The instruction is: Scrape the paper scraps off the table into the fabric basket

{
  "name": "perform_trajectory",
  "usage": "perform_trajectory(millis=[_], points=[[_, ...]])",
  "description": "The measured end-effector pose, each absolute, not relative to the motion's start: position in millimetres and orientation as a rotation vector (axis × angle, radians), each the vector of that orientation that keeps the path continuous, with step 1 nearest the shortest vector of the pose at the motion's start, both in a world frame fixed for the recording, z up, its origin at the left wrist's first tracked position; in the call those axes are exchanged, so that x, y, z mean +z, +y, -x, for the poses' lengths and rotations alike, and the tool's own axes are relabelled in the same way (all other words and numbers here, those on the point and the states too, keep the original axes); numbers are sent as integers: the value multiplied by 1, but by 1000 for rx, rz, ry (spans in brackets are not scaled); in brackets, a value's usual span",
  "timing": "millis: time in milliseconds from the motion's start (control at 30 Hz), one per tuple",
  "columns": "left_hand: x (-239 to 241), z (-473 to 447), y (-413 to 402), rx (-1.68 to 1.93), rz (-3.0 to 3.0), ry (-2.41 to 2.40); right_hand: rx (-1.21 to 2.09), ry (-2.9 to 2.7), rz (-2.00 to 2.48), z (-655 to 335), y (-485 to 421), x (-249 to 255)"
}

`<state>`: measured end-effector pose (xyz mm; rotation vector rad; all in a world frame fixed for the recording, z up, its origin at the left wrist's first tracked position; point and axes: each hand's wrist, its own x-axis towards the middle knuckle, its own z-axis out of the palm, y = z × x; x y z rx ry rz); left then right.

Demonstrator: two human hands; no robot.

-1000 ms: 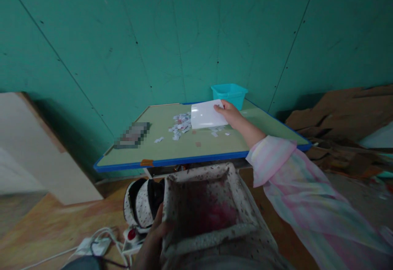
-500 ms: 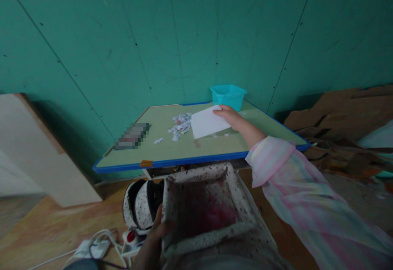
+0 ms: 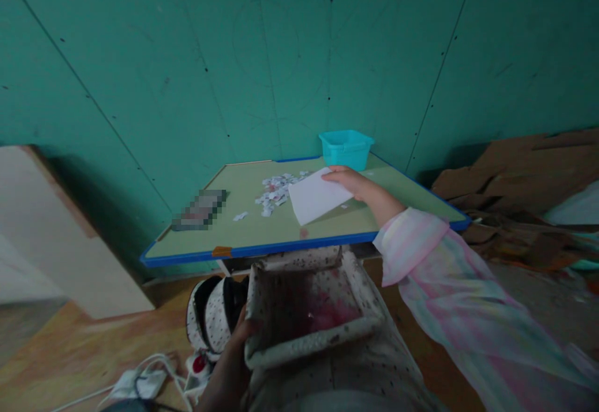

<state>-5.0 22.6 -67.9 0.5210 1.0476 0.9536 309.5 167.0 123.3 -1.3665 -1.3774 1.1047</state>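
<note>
My right hand (image 3: pixel 350 182) is closed on a white card (image 3: pixel 314 198), held at a slant with its lower edge on the green table (image 3: pixel 262 231), right of a heap of small paper scraps (image 3: pixel 276 190). My left hand (image 3: pixel 231 362) grips the left side of a speckled fabric bin (image 3: pixel 304 312) with a pink inside, held just below the table's blue front edge. The bin's open mouth faces up under the card.
A turquoise plastic tub (image 3: pixel 346 148) stands at the table's far corner against the green wall. A blurred dark object (image 3: pixel 200 209) lies at the table's left. On the wooden floor are a second speckled bag (image 3: pixel 210 312), a white power strip with cables (image 3: pixel 150 382), and cardboard (image 3: pixel 515 175) to the right.
My right hand has drawn the card toward the table's front edge and tilted it. The fabric bin has risen closer to the edge. Loose scraps near the card are gone.
</note>
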Motion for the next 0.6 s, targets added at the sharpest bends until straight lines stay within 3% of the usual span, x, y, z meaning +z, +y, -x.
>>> perform_trajectory(millis=[233, 600], points=[[-28, -18, 5, 940, -513, 1009, 1160, -1399, 1400, -314, 165, 122], [-17, -23, 3, 956, -513, 975, 1275, -1477, 1261, -314, 169, 117]])
